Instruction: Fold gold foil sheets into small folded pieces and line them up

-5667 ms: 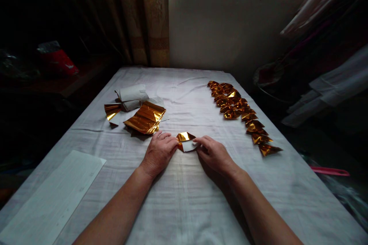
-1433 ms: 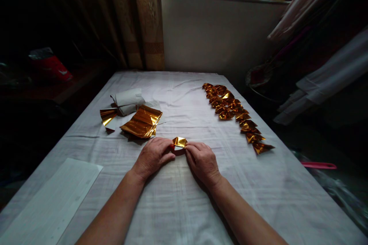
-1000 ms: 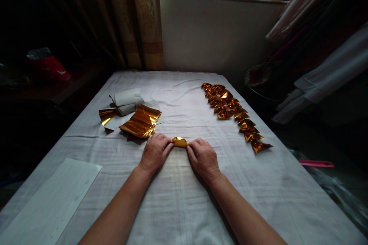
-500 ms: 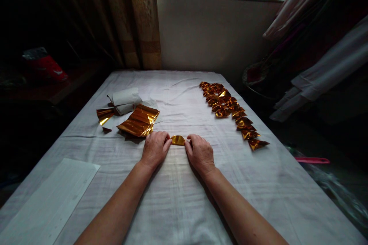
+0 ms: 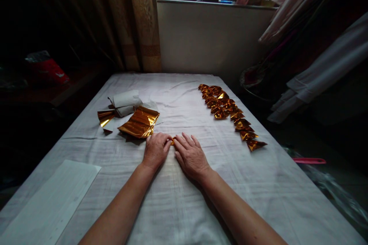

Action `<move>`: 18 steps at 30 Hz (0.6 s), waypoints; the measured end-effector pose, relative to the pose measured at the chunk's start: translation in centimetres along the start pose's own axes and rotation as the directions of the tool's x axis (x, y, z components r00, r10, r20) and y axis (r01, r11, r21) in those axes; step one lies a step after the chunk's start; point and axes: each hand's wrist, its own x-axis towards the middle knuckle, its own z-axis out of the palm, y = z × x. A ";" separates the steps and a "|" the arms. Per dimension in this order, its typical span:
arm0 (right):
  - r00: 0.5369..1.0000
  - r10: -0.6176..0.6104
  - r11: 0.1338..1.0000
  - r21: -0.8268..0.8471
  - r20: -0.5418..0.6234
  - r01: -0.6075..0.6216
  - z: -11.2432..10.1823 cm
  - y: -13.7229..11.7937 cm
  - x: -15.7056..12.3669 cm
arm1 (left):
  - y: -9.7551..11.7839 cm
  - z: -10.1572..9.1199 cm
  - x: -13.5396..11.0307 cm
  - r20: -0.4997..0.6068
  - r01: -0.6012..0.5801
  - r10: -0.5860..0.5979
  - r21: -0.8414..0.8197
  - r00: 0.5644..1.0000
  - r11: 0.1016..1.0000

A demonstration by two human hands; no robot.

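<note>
One small gold foil piece (image 5: 173,142) is lying on the cloth-covered worktop (image 5: 175,206); the left hand (image 5: 156,148) is pinching its left end, and the right hand (image 5: 192,157) is resting outstretched over it. Gold sheets (image 5: 140,122) are lying nearby.

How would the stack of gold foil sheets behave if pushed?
The stack would probably fan apart, since its edges lie uneven. Its thin, creased sheets look light and apt to bend. The shiny surface may be slippery.
</note>
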 end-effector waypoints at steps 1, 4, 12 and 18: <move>0.998 -0.023 1.000 0.008 0.050 0.023 0.1 -0.1 0.0 | 0.0 0.0 0.0 0.000 0.004 -0.004 -0.002 1.000 1.000; 0.986 -0.022 1.000 0.015 0.165 0.020 0.0 -0.1 0.0 | -0.1 0.1 0.0 0.002 0.015 -0.015 -0.010 1.000 1.000; 0.957 0.121 0.992 -0.052 0.262 -0.112 -1.3 1.6 -1.4 | 0.3 -0.1 -0.1 -0.001 0.032 -0.032 0.016 0.999 0.999; 0.949 0.142 0.990 -0.065 0.282 -0.128 -1.2 1.7 -1.5 | 1.4 0.0 -1.0 -0.001 -0.176 0.178 0.111 0.984 0.978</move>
